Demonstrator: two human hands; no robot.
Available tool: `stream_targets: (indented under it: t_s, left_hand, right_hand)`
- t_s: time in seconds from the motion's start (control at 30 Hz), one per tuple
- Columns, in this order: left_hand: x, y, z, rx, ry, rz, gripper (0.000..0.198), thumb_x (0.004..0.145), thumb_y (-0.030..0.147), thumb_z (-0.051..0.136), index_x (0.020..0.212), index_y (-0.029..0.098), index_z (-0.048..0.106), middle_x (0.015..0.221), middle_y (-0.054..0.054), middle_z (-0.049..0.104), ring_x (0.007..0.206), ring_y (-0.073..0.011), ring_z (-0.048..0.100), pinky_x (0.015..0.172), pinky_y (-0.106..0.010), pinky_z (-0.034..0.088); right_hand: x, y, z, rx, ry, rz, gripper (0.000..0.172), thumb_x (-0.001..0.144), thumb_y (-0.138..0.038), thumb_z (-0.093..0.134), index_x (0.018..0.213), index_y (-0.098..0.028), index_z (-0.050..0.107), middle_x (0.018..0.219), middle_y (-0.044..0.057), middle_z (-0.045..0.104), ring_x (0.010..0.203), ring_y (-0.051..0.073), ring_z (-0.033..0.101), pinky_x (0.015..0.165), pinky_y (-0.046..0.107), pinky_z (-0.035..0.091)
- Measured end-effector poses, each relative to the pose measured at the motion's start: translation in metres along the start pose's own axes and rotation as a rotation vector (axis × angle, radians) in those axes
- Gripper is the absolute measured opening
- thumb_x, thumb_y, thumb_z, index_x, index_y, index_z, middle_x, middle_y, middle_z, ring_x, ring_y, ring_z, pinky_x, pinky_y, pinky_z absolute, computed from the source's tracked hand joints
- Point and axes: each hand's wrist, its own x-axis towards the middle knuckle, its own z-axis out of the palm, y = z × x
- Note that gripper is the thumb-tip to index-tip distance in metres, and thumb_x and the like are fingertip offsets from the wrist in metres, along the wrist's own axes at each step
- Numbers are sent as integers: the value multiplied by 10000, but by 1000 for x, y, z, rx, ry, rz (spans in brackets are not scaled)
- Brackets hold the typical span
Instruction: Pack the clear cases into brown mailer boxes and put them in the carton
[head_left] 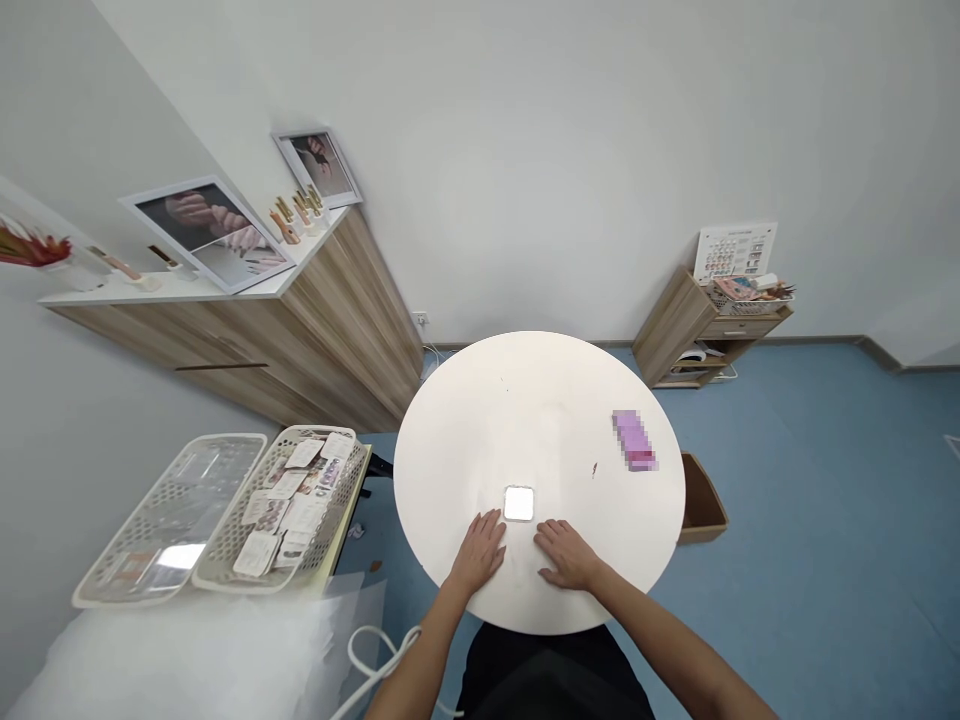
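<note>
My left hand (480, 550) lies flat on the round white table (465, 430) near its front edge, fingers stretched out and holding nothing. My right hand (566, 553) rests flat beside it, also open with nothing in it. A small white square pad (519, 503) sits on the table just beyond and between the fingertips of both hands, not touched by either. A pink blurred flat item (634, 440) lies on the right part of the table, and a tiny dark speck (594, 468) lies to its left.
Two white plastic baskets stand at the left, one (217, 450) holding clear film, the other (352, 470) holding several packets. A wooden sideboard (315, 320) with framed pictures runs along the left wall. A small wooden shelf (675, 330) and a cardboard box (705, 500) stand right of the table.
</note>
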Motion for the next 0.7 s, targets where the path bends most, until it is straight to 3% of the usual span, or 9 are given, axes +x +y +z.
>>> stream_targets:
  t_s: [0.1,0.2,0.3,0.37,0.47,0.57,0.63,0.7]
  left_hand:
    - [8,4,0,11,-1,-65,309,854,127,433,1118,249,537,1329,-84,547,1236,-243,500,1040,-473,393]
    - [15,8,-6,-17,19,-118,282,856,87,404,1023,249,563,1260,-69,576,1164,-238,534,973,-458,431]
    - [19,13,-19,-96,25,-163,229,866,103,407,959,231,572,1163,-66,595,1094,-225,553,965,-430,419]
    - [23,15,-28,-170,-12,-207,202,861,115,422,931,223,578,1092,-55,601,1042,-205,566,966,-404,407]
    - [32,16,-38,-271,-141,-340,171,858,153,447,904,222,597,1078,-41,600,1048,-193,562,970,-387,391]
    - [43,11,-41,-317,-264,-460,164,865,206,463,872,227,625,1091,-36,608,1092,-207,549,974,-394,385]
    - [50,6,-40,-323,-303,-486,157,854,222,482,828,231,637,1057,-29,624,1084,-216,557,956,-396,397]
    - [56,3,-40,-325,-320,-494,135,833,226,509,791,234,638,1012,-14,639,1054,-215,573,922,-380,417]
  right_hand:
    - [4,-5,11,-69,-23,27,214,823,-182,536,1035,-178,560,1100,120,573,1006,273,495,859,405,389]
    - [18,-4,9,-57,-46,107,209,797,-74,485,953,-177,578,1017,108,595,929,247,520,775,359,398]
    - [27,-4,-5,2,-28,205,184,804,-102,476,941,-173,577,943,94,606,866,232,526,739,339,398]
    - [28,-6,-14,43,20,194,193,829,-194,497,1007,-175,569,972,91,607,889,236,522,769,348,402]
    - [22,-11,-17,59,61,47,481,779,-408,612,1188,-173,520,1177,127,573,1067,295,487,925,419,370]
    - [16,-14,-8,30,75,35,688,708,-432,696,1300,-168,465,1342,170,488,1210,355,415,1027,479,291]
    - [17,-12,-2,54,114,150,555,763,-338,654,1272,-187,492,1330,154,501,1194,330,443,998,456,328]
    - [23,-7,0,144,167,283,313,835,-235,550,1147,-213,561,1220,109,562,1093,266,513,911,388,399]
